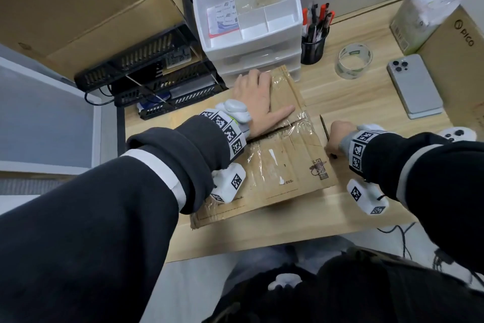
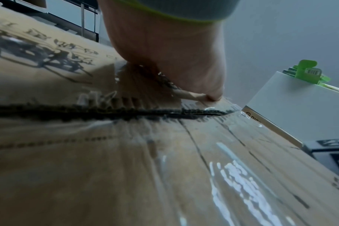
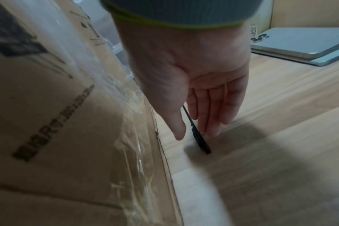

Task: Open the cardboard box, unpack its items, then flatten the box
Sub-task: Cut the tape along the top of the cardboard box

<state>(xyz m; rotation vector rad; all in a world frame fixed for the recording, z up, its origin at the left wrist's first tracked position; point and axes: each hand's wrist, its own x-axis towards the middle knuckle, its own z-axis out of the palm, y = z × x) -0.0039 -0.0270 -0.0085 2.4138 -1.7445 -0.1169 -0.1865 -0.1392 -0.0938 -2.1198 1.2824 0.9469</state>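
A brown cardboard box [image 1: 282,165] sealed with clear tape lies on the wooden desk [image 1: 353,207]. A dark slit [image 2: 126,112] runs along the seam between its top flaps. My left hand [image 1: 258,102] lies flat on the far flap with straight fingers, the thumb pointing along the seam; in the left wrist view the hand [image 2: 164,53] presses on the cardboard [image 2: 87,168]. My right hand [image 1: 337,136] hangs beside the box's right wall [image 3: 58,122]. Its straight fingers [image 3: 207,107] reach down to a thin black tool [image 3: 200,141] lying on the desk [image 1: 324,126], thumb held apart.
Behind the box stand a white drawer organizer [image 1: 248,21], a black pen cup [image 1: 313,47] and a black wire rack [image 1: 146,74]. To the right are a tape roll [image 1: 353,61], a phone [image 1: 413,84], a PICO carton [image 1: 458,61] and a white controller [image 1: 457,134].
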